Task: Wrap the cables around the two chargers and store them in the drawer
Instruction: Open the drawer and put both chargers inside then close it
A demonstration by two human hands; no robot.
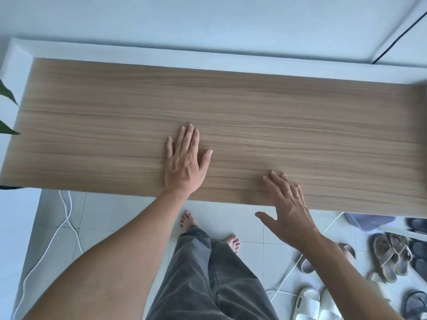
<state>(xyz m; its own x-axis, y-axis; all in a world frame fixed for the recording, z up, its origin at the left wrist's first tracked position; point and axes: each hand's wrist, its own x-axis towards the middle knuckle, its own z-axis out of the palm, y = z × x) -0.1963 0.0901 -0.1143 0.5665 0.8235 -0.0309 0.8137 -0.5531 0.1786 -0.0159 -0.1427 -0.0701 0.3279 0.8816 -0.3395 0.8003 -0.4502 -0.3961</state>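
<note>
Left hand (184,162) lies flat on the wood tabletop (300,125), fingers straight, grip apart, holding nothing. Right hand (288,209) spread over the tabletop's near edge, grip apart, holding nothing. White cables (69,218) lie on the floor below the tabletop, well apart from both hands.

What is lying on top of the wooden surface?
Only the left hand, flat, and the right hand's fingers rest on the wooden surface. No chargers show; anything beneath the palms is hidden.
</note>
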